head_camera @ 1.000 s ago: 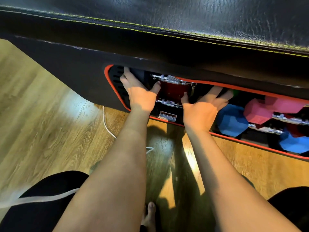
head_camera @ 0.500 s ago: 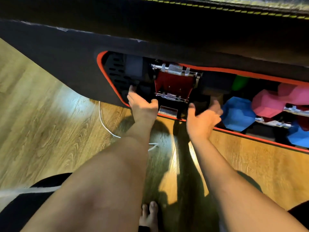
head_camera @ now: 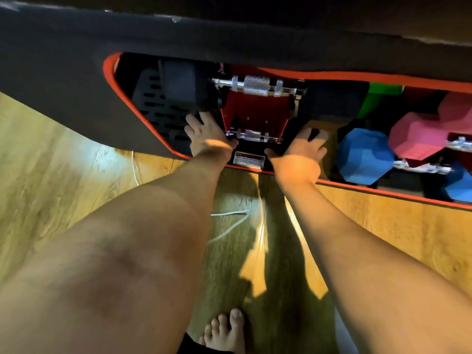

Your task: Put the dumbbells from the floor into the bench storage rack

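Gripping black dumbbell (head_camera: 255,135) ends, both hands.

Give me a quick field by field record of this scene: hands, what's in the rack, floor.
left hand: at the left end of the lower chrome-handled black dumbbell
right hand: at its right end
grip: fingers hidden, cannot tell
rack: red-rimmed opening under black bench
also stored: blue hexagonal dumbbell, pink hexagonal dumbbell
floor: white cable on wood

Rack opening (head_camera: 332,77) crowded, black dumbbell (head_camera: 184,85) left, red cradle (head_camera: 255,111) centre, blue dumbbell (head_camera: 365,155) and pink dumbbell (head_camera: 419,136) right, floor (head_camera: 63,159) in front open.
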Motion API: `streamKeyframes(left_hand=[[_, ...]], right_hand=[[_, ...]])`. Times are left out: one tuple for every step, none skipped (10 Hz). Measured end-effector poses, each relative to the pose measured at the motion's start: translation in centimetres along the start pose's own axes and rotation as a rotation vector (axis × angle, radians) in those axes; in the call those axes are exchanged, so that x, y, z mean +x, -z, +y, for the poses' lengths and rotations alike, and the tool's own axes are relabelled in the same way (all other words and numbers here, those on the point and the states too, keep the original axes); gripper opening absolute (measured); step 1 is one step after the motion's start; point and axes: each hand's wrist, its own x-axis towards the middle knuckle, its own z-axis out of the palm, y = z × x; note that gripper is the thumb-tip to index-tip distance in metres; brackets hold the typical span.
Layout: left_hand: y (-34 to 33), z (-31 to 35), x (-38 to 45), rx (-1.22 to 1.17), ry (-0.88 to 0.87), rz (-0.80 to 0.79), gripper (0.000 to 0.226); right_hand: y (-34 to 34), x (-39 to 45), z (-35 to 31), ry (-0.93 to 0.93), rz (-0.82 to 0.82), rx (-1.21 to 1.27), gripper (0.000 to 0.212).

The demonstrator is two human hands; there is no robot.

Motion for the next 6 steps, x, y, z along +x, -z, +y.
streamKeyframes(left_hand=[[-0.1, 0.0, 0.1, 0.011, -0.012, 0.008, 0.098], [-0.1, 0.0, 0.0, 0.042, -0.024, 0.022, 0.097], [0.2, -0.1, 0.1, 0.057, -0.047, 0.011, 0.099], [1.3, -0.2, -0.5, 0.039, -0.034, -0.057, 0.106], [3.3, 0.4, -3.1, 0.142, -0.028, -0.184, 0.104], [6.6, 0.5, -6.2, -0.005, -0.009, -0.366, 0.073]], right_hand=[[0.0, 0.4, 0.2, 0.009, -0.013, -0.018, 0.083], [-0.4, 0.6, 0.2, 0.005, -0.025, -0.064, 0.083], [-0.5, 0.8, 0.1, 0.011, -0.057, -0.068, 0.084], [0.8, 1.1, 0.5, 0.056, -0.178, -0.141, 0.089], [4.0, -0.4, 1.1, 0.084, -0.325, -0.187, 0.092], [9.0, -3.0, 0.3, 0.062, -0.369, -0.120, 0.059]])
